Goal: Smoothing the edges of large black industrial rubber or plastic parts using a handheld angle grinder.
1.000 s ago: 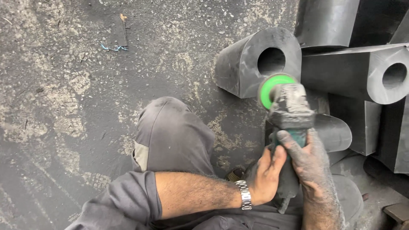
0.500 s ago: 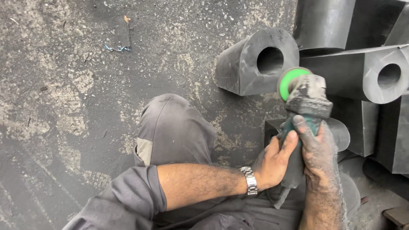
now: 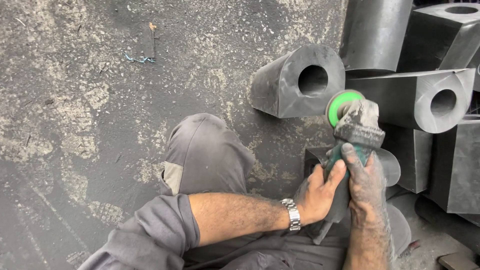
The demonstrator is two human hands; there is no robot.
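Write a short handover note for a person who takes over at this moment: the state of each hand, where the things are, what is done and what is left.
Left hand: grips the angle grinder low on its body.
Right hand: wraps the same body from the right, dusty.
Grinder: its green disc is held up between the black rubber block with a hole and a second holed block, touching neither that I can see.
Done: cannot tell; no fresh cut shows.
Left: the blocks lie on the floor, seemingly untouched.

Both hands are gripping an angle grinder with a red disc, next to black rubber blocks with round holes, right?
Not quite: the head view shows the disc is green, not red. Both the left hand and right hand do hold the angle grinder beside the black rubber blocks.
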